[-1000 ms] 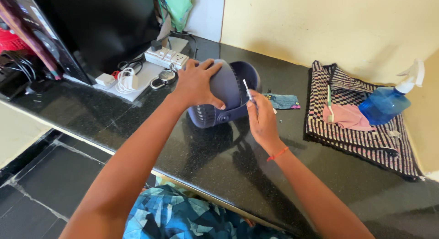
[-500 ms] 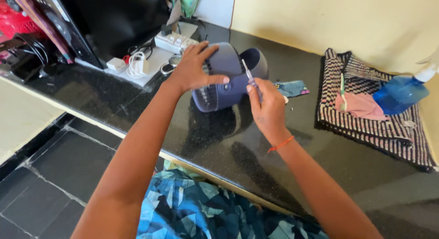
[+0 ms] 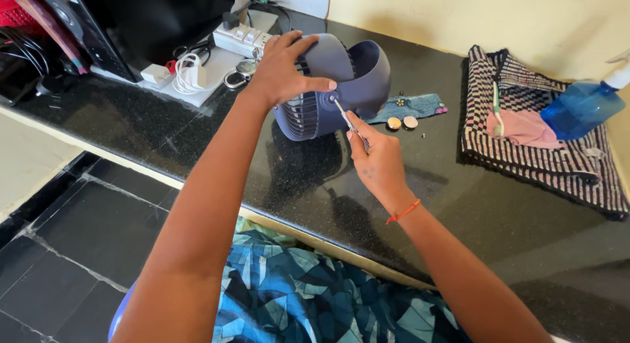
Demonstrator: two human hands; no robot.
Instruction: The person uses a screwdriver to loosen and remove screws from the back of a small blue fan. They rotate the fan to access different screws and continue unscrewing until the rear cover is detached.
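A small dark-blue fan [image 3: 331, 87] lies on its side on the black stone counter [image 3: 420, 205], its ribbed back grille facing me. My left hand [image 3: 283, 66] grips the top of the fan housing, thumb pressed near the centre hub. My right hand [image 3: 375, 160] pinches a thin screwdriver [image 3: 346, 120] whose tip meets the hub at the back of the fan.
Two small round caps [image 3: 401, 123] and a patterned blue cloth [image 3: 410, 107] lie right of the fan. A striped towel [image 3: 545, 152] carries a pink cloth, a toothbrush and a blue spray bottle [image 3: 581, 107]. A power strip [image 3: 245, 36], charger and cables sit at back left.
The fan has been tipped so its back grille faces me. My right hand has turned the screwdriver from upright to pointing into the hub. Two round caps now show beside the cloth.
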